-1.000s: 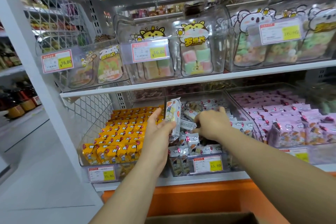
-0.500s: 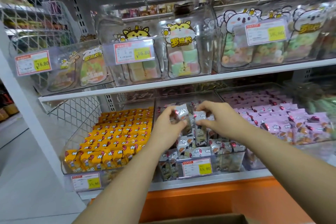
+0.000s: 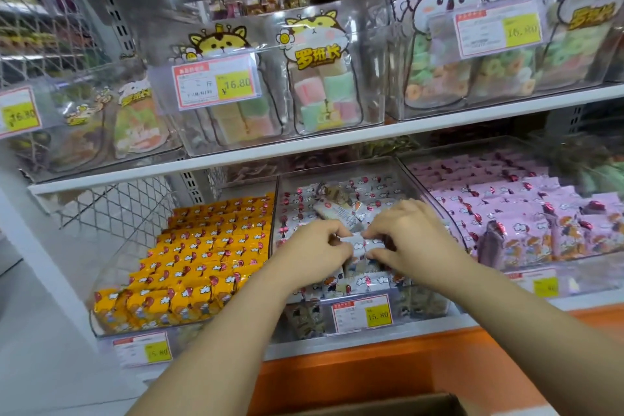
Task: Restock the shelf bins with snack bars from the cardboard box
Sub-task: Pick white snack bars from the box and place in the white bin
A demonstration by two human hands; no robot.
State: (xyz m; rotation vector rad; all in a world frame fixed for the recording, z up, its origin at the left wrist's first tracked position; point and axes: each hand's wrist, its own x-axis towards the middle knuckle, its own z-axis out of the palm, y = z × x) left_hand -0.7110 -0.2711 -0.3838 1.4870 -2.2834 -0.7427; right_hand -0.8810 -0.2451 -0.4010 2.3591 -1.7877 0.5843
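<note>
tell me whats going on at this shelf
A person is restocking a shop shelf. Their left-hand grip and right-hand grip both pinch a white-wrapped snack bar over the middle clear bin on the lower shelf, which holds many like it. The neighbouring bins hold orange bars in neat rows and pink bars. The open cardboard box sits at the bottom edge of the view.

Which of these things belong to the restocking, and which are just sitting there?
In the job: left hand and right hand, both pinching a white-wrapped snack bar; the clear plastic middle bin; the brown cardboard box.
Just there: orange-wrapped bars, pink-wrapped packets, clear bags of pastel candy above, yellow price tag.
</note>
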